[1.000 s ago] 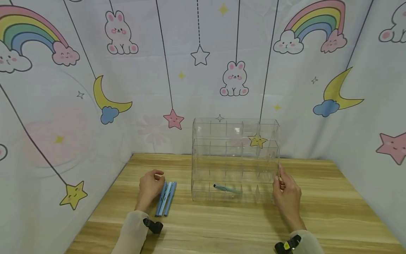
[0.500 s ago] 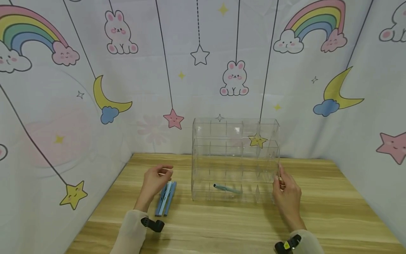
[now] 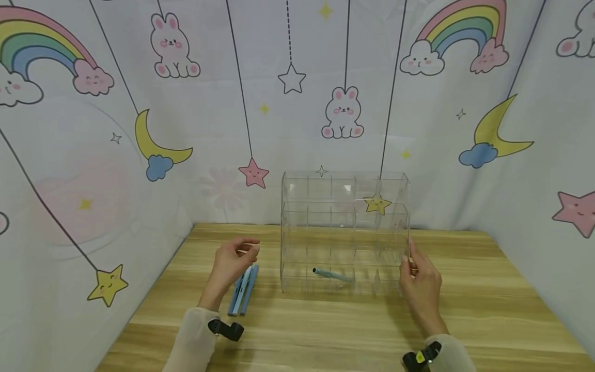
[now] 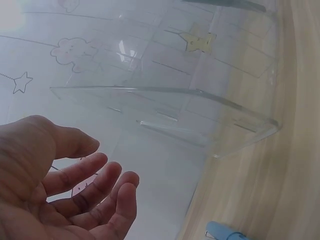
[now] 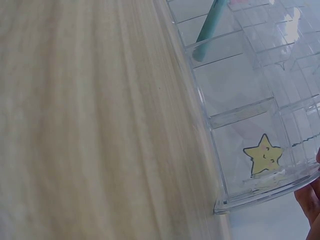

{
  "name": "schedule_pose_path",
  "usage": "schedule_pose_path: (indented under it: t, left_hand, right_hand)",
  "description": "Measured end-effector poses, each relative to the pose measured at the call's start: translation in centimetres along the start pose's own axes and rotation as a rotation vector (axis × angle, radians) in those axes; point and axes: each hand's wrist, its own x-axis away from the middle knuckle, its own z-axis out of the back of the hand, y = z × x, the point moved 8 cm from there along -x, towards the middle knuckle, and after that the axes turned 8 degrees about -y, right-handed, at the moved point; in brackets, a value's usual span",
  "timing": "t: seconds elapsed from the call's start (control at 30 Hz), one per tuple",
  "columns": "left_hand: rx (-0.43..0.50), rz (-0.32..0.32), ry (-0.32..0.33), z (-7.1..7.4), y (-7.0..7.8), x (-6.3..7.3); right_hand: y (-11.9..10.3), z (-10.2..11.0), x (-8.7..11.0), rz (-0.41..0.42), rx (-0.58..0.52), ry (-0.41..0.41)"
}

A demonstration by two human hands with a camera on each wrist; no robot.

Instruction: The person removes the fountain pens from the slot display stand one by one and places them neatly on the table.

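Observation:
A clear acrylic organizer [image 3: 282,243] with rows of compartments stands upright on the table. My right hand [image 3: 422,284] holds its right side panel, with fingertips [image 5: 306,197] at the edge in the right wrist view. Inside the bottom row a teal pen [image 3: 332,275] lies slanted across the compartments; it also shows in the right wrist view. My left hand [image 3: 232,261] hovers left of the organizer, fingers loosely bent and holding nothing. Below that hand several blue pens [image 3: 242,292] lie side by side on the table. One blue pen [image 4: 225,232] peeks in at the left wrist view's bottom edge.
The wooden table [image 3: 316,330] has a light grain. Behind and beside it hangs a white cloth [image 3: 297,139] printed with rabbits, stars, moons and rainbows, close behind the organizer. Black wrist cameras sit on both sleeves.
My left hand has risen from beside the blue pens and moved right, toward the organizer. My right hand keeps its hold, and the pens lie as before.

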Motion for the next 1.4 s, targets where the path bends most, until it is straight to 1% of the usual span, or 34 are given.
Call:
schedule_pose_path:
  t: [0.2,0.37,0.53,0.67,0.83,0.97,1.17,1.4]
  left_hand:
    - [0.002,-0.057,-0.005,-0.6,1.1,0.0]
    - [0.005,-0.077,-0.02,-1.2,1.7,0.1]
    - [0.014,-0.09,-0.03,-1.7,1.9,0.2]
    - [0.025,-0.104,-0.057,-2.3,2.4,0.2]
    - [0.048,-0.1,-0.094,-3.3,2.8,0.4]
    - [0.04,-0.095,-0.102,-4.0,3.1,0.5]
    - [0.035,-0.105,-0.11,-4.7,3.6,0.7]
    - [0.049,-0.111,-0.139,-5.6,3.6,0.6]
  right_hand:
    - [0.0,0.1,-0.1,-0.015,0.002,-0.001]
    - [-0.1,0.1,0.0,-0.001,-0.001,0.005]
    - [0.0,0.1,0.0,0.004,0.002,0.007]
    - [0.1,0.1,-0.1,0.008,0.011,0.008]
    - [0.1,0.1,-0.1,0.008,0.011,0.005]
    - [0.1,0.1,-0.1,0.007,0.007,0.001]
    - [0.1,0.0,0.0,0.004,0.001,-0.001]
    - [0.4,-0.1,0.0,0.003,0.025,0.007]
